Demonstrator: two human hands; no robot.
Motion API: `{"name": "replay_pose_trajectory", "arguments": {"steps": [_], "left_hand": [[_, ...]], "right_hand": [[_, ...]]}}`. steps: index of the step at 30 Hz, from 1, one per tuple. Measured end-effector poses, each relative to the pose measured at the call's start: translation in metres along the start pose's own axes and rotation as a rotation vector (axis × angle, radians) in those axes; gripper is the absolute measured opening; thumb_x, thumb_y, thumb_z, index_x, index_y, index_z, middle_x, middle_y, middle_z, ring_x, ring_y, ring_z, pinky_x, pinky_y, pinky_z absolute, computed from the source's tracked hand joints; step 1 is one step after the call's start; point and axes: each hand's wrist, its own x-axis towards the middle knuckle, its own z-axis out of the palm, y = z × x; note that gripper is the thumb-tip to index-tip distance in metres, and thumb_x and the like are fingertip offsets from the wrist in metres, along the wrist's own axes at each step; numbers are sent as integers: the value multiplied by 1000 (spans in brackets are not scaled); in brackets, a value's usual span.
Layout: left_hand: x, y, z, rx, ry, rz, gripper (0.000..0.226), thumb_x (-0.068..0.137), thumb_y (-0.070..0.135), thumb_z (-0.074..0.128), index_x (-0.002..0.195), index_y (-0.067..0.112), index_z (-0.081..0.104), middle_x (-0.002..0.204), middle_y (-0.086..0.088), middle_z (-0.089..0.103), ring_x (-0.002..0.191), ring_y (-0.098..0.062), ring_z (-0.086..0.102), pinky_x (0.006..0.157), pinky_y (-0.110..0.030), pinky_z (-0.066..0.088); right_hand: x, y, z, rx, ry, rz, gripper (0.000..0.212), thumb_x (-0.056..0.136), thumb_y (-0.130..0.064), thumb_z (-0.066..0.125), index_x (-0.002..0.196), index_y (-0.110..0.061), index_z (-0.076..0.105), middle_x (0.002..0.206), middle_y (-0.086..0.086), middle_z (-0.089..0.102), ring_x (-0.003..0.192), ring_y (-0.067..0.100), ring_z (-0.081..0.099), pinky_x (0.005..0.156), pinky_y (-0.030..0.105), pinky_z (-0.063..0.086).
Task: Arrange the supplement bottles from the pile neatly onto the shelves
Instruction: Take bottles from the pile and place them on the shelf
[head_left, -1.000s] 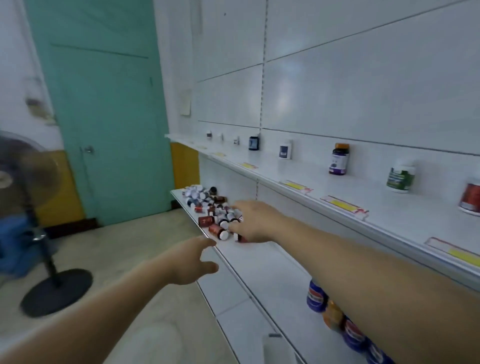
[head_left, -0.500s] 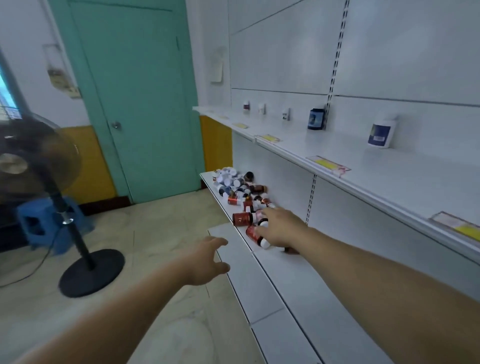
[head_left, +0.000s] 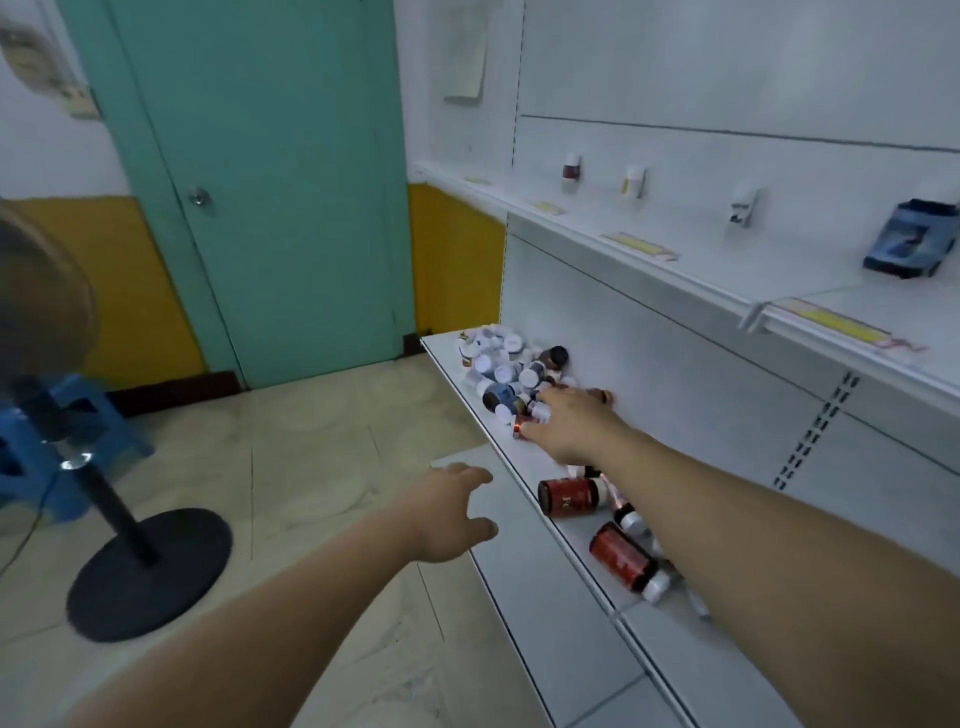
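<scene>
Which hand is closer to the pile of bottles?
Right. The right hand lies on the near edge of the pile; the left hand hovers off the front edge of the shelf, apart from the pile.

Toppled red bottles (head_left: 571, 497) crowd the lower shelf (head_left: 524, 467) beneath the upper shelf (head_left: 691, 270).

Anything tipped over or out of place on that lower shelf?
Yes. The pile lies jumbled at the far end of the lower shelf, where the right hand reaches in. Apart from it, the far red bottle and the near red bottle lie on their sides close to the front edge, where they might roll off.
</scene>
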Motion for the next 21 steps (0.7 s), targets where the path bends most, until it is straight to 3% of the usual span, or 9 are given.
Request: {"name": "replay_pose_trajectory", "arguments": {"steps": [9,18,21], "left_hand": [[159,-118,-43,4,-109,33,63,90,45,55,145,27,31,151,1,31,135,-21,34,109,-34,32],[353,-211,-62,85,-260,51,62,90,45,55,145,27,31,150,-1,34,134,-22,37,106,-30,31],[410,-236,-74,73,-294,81,64,89,46,56,145,27,31,150,0,34,134,-21,37,107,-30,31]], "right_hand": [[167,-31,44,37,-31,78,45,88,-48,50,120,-17,49,126,13,50,111,33,49,87,38,44],[338,-6,101,169,-83,283,56,92,-46,48,139,-18,38,135,12,47,120,33,48,90,38,43],[376,-1,111,210,-102,370,55,91,-45,50,138,-17,40,135,11,48,120,33,49,90,37,43]]}}
